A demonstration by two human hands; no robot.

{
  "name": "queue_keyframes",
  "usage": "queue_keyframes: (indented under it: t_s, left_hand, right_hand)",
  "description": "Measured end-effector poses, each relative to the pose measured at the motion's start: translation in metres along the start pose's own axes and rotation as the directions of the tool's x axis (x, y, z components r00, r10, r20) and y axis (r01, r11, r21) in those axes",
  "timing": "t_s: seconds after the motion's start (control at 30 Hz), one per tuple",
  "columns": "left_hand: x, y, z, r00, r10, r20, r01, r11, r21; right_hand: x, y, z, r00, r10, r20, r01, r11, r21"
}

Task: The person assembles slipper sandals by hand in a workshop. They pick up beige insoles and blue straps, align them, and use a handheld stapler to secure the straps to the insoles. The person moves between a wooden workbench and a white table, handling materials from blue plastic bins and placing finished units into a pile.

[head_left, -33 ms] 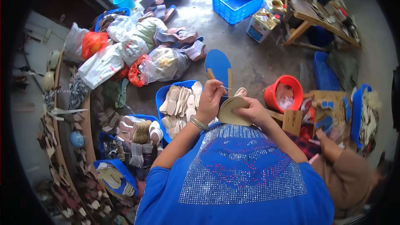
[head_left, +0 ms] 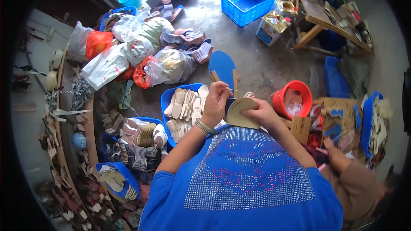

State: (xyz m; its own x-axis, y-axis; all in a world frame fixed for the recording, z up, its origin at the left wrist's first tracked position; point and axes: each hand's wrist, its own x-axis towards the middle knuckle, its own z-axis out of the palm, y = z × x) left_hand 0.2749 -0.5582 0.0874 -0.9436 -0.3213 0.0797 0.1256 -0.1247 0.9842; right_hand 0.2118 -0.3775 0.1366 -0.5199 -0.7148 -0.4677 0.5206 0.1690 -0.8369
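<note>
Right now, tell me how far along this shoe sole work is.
Done, it seems: pale soles piled in the blue tub. In hand: the right hand holds a tan sole while the left hand pinches something thin at its edge. Left: bundled pieces in the second tub, apparently.

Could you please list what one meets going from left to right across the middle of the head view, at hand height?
Blue tub of pale soles → left hand → tan sole → right hand → red bucket.
</note>
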Motion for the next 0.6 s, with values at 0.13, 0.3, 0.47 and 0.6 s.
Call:
queue_keyframes:
  t_s: [0.13, 0.3, 0.47, 0.6]
  left_hand:
    - [0.066, -0.004, 0.017, 0.997, 0.021, -0.068, -0.014, 0.995, 0.103]
    - [0.153, -0.002, 0.071, 0.987, -0.062, 0.148, 0.058, 0.998, 0.032]
    - [0.231, -0.010, 0.122, 0.890, -0.041, 0.455, 0.050, 0.999, -0.008]
    - [0.277, -0.003, 0.161, 0.787, -0.082, 0.611, 0.146, 0.988, -0.056]
  right_hand:
    - [0.049, -0.037, -0.079, 0.992, -0.094, -0.088, 0.105, 0.985, 0.133]
    - [0.081, -0.120, -0.168, 0.927, -0.309, -0.212, 0.319, 0.948, 0.014]
    - [0.099, -0.179, -0.237, 0.902, -0.360, -0.239, 0.318, 0.928, -0.195]
    - [0.093, -0.200, -0.275, 0.925, -0.324, -0.201, 0.265, 0.926, -0.270]
